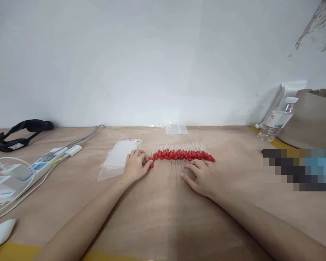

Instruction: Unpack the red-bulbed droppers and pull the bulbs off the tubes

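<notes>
A pale wall [125, 65] rises behind a brown tabletop [157, 217]. Taking the row of red-tipped sticks [179, 155] as the clock's centre, it lies crosswise between and just beyond the two hands, its red ends bunched side by side and pale shafts pointing towards twelve. The left hand [136, 165] is at nine o'clock, its thumb at the row's end red tip (whether that grip is clamped on it, I cannot tell). The right hand [200, 177], between four and five, has thumb and forefinger apart, beside a few thin strands [176, 174] at six. A stack of plastic bags [121, 153] lies at nine, just past the left hand; a small bag [176, 129] is at twelve, by the wall. Farther out, a power strip [40, 166] sits at nine and a leaning bottle [278, 117] between two and three.
</notes>
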{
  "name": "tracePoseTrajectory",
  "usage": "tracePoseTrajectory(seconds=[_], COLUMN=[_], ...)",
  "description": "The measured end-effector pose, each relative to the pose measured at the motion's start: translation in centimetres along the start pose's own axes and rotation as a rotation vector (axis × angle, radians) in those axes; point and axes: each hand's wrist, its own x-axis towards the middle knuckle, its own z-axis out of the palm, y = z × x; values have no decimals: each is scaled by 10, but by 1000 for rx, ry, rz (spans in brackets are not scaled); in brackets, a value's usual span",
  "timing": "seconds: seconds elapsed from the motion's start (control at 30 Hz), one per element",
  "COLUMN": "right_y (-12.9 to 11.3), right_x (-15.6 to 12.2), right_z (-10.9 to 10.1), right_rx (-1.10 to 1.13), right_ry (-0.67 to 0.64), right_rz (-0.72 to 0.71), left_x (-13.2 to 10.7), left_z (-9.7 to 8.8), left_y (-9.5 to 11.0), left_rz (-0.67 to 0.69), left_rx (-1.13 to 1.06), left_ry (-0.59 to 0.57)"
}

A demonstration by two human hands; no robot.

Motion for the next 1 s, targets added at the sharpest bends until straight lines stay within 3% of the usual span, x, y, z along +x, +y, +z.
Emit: tracePoseTrajectory(seconds=[0.2,0.33,0.47,0.6,0.77,1.0], right_y=[11,16,17,11,4,-3], right_x=[-1,0,0,-1,-1,1], right_z=[6,7,2,-8,-11,-3], right_rx=[65,160,217,152,-2,7], right_ry=[77,152,230,259,103,58], right_rz=[115,173,189,24,-257,-305], left_x=[2,-2,-17,-31,-35,-37], left_z=[1,-5,-2,7,13,9], left_y=[1,9,26,42,49,57], left_rz=[-115,-93,37,247,357,416], left_rx=[-100,-226,-382,-434,-484,-526], left_ry=[165,311,168,56,54,95])
